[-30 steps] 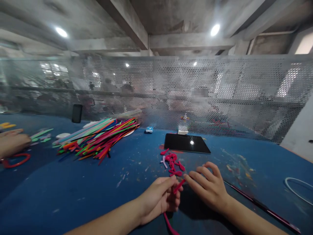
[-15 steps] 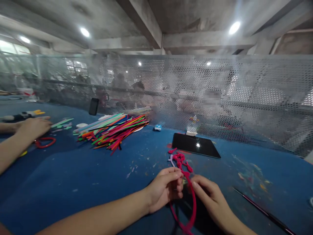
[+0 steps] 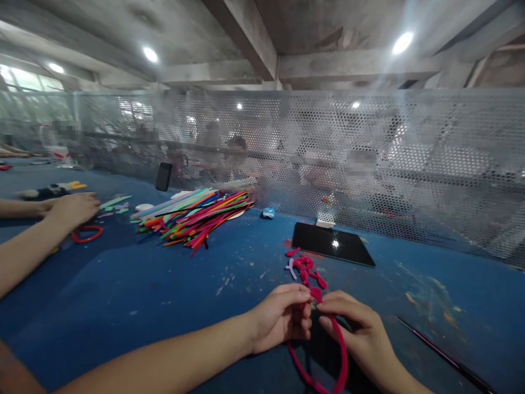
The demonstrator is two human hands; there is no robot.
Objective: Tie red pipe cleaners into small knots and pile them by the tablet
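Low in the middle of the head view, my left hand [image 3: 283, 317] and my right hand [image 3: 355, 328] pinch the two ends of a pink pipe cleaner [image 3: 342, 364] together. The pipe cleaner is bent into a loop that hangs toward me over the blue table [image 3: 164, 306]. Just beyond my fingers lies a small heap of short pink pipe cleaner pieces [image 3: 305, 268].
A pile of many-coloured pipe cleaners [image 3: 197, 216] lies at the back left. A black tablet [image 3: 332, 243] lies flat by the perforated metal screen [image 3: 369, 158]. A thin dark rod [image 3: 443, 355] lies at the right. Another person's hand [image 3: 74, 210] rests near a red loop [image 3: 88, 234] at far left.
The pink pipe cleaner went from a short length in my left hand to a closed loop, and my right hand moved in until the fingertips of both hands meet. The view shifted left.
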